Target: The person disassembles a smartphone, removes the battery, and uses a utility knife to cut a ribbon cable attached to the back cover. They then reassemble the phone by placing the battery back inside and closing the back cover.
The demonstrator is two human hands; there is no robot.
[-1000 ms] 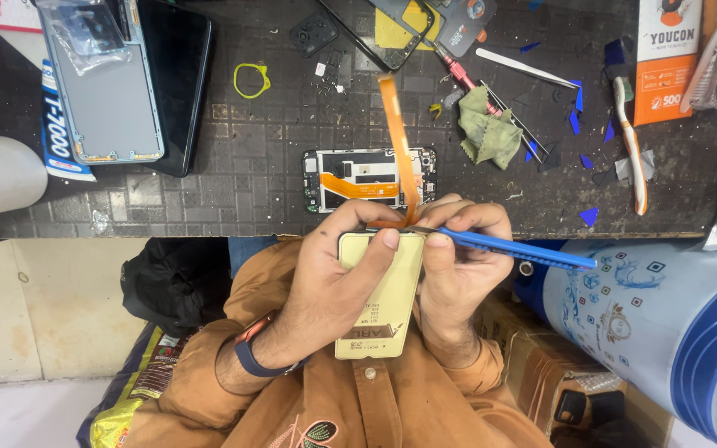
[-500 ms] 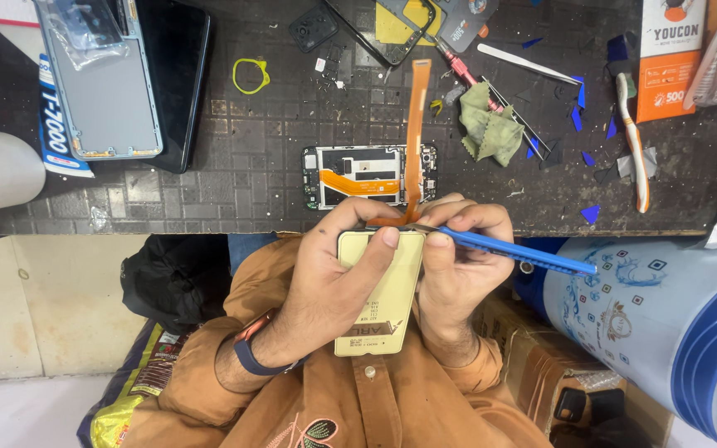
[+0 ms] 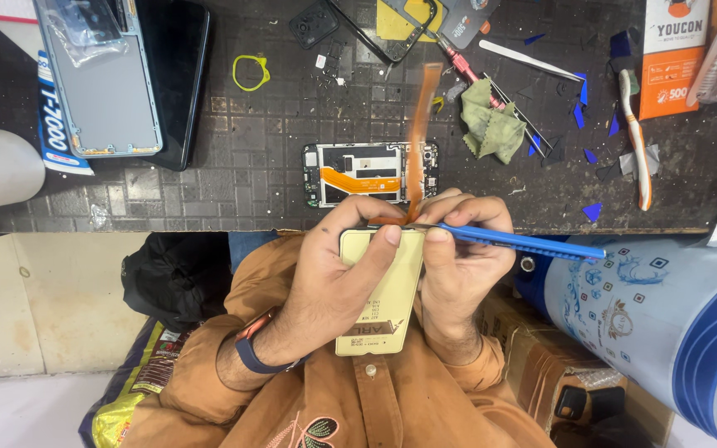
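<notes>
Where the hands meet: near the body, just off the near edge of the table, over the lap.
Left hand (image 3: 338, 265): curled round a pale yellow flat battery pack (image 3: 379, 311), with the thumb pressed on its far end and the fingers behind it.
Right hand (image 3: 458, 265): closed on a long blue plastic pry stick (image 3: 524, 243), whose handle runs out to the right and whose tip sits at the pack's far edge between the two thumbs.
Orange flat ribbon cable (image 3: 418, 137): rises from the pinch of the fingers toward the far side, blurred. I cannot tell whether its lower end is fixed to the pack.
Just beyond: an opened small phone body (image 3: 371, 172) lies on the dark gridded work mat (image 3: 251, 166), its inside bare and crossed by a second orange strip.
Further out: a crumpled green cloth (image 3: 491, 124) far right, an orange-and-white toothbrush (image 3: 636, 141) beyond it, a yellow ring (image 3: 249, 72) and a pale blue phone back panel (image 3: 105, 83) far left, and a blue-and-white patterned drum (image 3: 665, 323) near right.
Done so far: the pack is out of the phone and in hand, and the phone lies open.
Left: the ribbon is not yet free of the fingers.
Change: a second ago the ribbon's top leaned left. Now it stands nearly straight, tipped slightly right. The hands and the pack have kept their places.
</notes>
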